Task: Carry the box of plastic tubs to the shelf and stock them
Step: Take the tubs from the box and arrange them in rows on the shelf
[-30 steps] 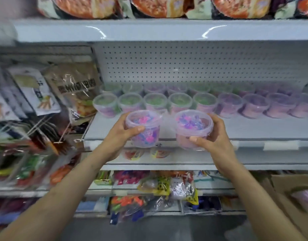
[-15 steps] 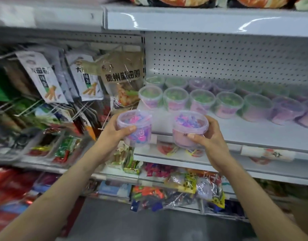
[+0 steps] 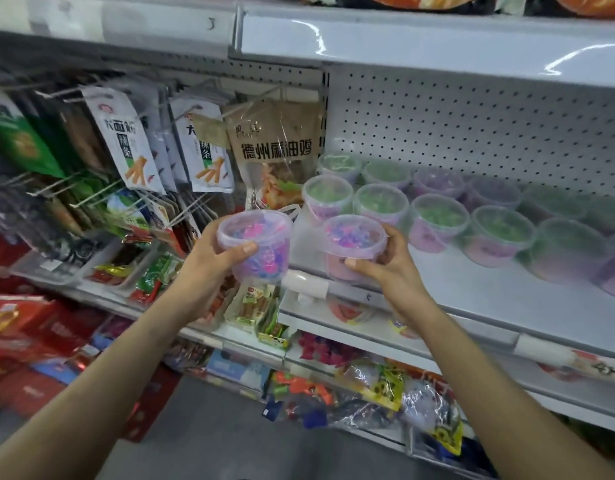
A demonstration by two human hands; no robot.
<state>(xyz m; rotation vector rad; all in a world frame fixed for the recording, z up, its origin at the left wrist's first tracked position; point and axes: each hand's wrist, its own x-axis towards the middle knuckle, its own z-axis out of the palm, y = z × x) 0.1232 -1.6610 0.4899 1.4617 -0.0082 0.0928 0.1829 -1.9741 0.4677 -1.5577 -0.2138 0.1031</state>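
Note:
My left hand [image 3: 209, 268] grips a clear plastic tub [image 3: 256, 244] filled with pink and blue pieces, held in the air just left of the white shelf [image 3: 472, 299]. A second such tub [image 3: 354, 247] is in my right hand [image 3: 389, 271], over the shelf's front left corner; I cannot tell whether it touches the shelf. Behind it stand two rows of stocked tubs [image 3: 437, 220] with green and purple contents. The box is out of view.
Hanging snack bags [image 3: 275, 154] on hooks fill the section to the left of the shelf. A white shelf [image 3: 420, 39] hangs above the tubs. Lower shelves hold packets and toys [image 3: 368, 393]. Grey floor lies below.
The view has swung to the left, so the shelf and tub rows now sit further right. Both hands still hold their tubs, now at the shelf's left end.

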